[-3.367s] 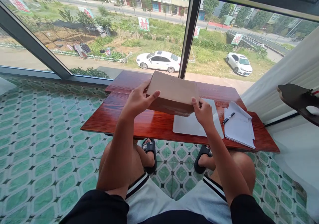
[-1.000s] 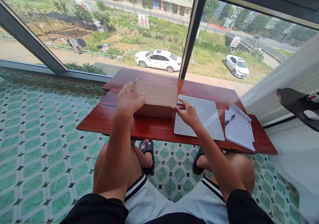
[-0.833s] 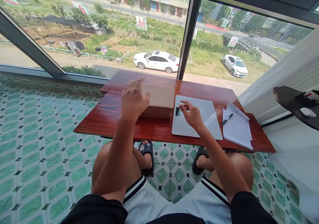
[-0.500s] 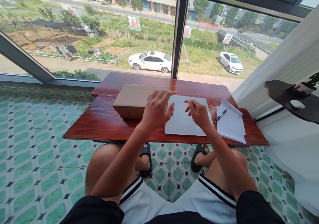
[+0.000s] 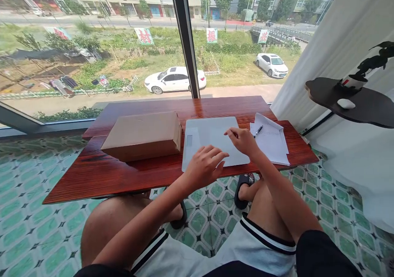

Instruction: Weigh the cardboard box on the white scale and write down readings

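Observation:
A flat whitish glass panel with a small grey window near its left edge, which looks like a weighing scale [image 5: 203, 133], lies on the dark red wooden table [image 5: 101, 178]. My left hand [image 5: 207, 164] hovers over its front edge, palm down, fingers apart and slightly bent, holding nothing. Above the panel's right part is my right hand [image 5: 243, 140], its fingers loosely curled with the index finger pointing left; nothing shows in it. A closed brown cardboard box [image 5: 144, 131] sits left of the panel, apart from both hands.
White paper sheets [image 5: 272, 143] with a black pen [image 5: 258, 131] on them lie at the table's right. A dark shelf [image 5: 369, 104] holds a potted plant and a white stone-like object [image 5: 346, 104]. Behind the table stands a large window; a white curtain [image 5: 320, 55] hangs at right.
My left hand has come down and nearer to me, from beside the box to the panel's front edge. My right hand stays over the panel, now nearer its right side. The view has turned rightward.

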Action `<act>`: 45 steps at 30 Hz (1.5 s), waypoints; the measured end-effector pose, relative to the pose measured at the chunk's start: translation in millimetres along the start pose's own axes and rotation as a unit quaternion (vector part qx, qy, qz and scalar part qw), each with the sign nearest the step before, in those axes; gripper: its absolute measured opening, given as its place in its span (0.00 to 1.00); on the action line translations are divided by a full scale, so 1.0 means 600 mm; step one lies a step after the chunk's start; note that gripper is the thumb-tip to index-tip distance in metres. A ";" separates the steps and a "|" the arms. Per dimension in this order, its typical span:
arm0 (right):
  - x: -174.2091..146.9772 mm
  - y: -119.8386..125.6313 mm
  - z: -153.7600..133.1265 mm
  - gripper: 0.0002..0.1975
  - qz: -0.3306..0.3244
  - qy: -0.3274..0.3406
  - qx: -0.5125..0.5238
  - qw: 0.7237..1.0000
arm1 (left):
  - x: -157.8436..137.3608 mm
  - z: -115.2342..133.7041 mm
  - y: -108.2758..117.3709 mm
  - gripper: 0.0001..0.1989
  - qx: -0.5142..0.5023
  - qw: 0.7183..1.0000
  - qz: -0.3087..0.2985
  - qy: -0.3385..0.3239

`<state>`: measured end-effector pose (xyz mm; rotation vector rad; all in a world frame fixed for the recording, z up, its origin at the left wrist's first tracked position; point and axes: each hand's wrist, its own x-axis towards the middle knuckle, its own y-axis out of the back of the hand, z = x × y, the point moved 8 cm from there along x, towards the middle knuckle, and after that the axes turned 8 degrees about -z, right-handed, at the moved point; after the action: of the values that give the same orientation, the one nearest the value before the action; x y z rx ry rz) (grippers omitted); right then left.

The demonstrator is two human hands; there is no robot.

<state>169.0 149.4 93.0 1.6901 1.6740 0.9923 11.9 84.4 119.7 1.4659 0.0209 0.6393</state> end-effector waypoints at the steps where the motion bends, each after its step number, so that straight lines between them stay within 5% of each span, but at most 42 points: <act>1: 0.000 0.001 0.010 0.20 0.000 -0.008 -0.010 1.000 | 0.001 0.007 -0.010 0.10 -0.003 1.000 -0.007 -0.009; 7: 0.002 0.014 0.057 0.19 0.000 -0.046 -0.116 0.992 | 0.009 0.046 -0.047 0.09 -0.015 0.998 -0.028 -0.061; 18: -0.004 0.094 0.195 0.11 0.030 -0.161 -0.118 0.980 | 0.017 0.100 -0.095 0.11 -0.013 0.988 -0.058 -0.142; 23: -0.022 0.098 0.250 0.18 0.004 -0.215 -0.131 0.968 | 0.037 0.139 -0.104 0.09 0.038 0.967 -0.042 -0.249; 31: -0.030 0.074 0.275 0.26 -0.037 -0.195 -0.137 0.971 | 0.100 0.191 -0.144 0.08 0.129 0.915 -0.023 -0.381; 39: -0.021 0.072 0.275 0.19 -0.020 -0.199 -0.143 0.969 | 0.119 0.211 -0.205 0.12 0.191 0.893 -0.033 -0.406; 45: -0.024 0.078 0.282 0.17 0.004 -0.199 -0.163 0.966 | 0.126 0.198 -0.233 0.16 0.202 0.904 -0.067 -0.371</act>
<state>334.3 150.5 32.5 1.5490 1.1755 0.8118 175.7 11.3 34.2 2.0151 -0.3542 -0.0796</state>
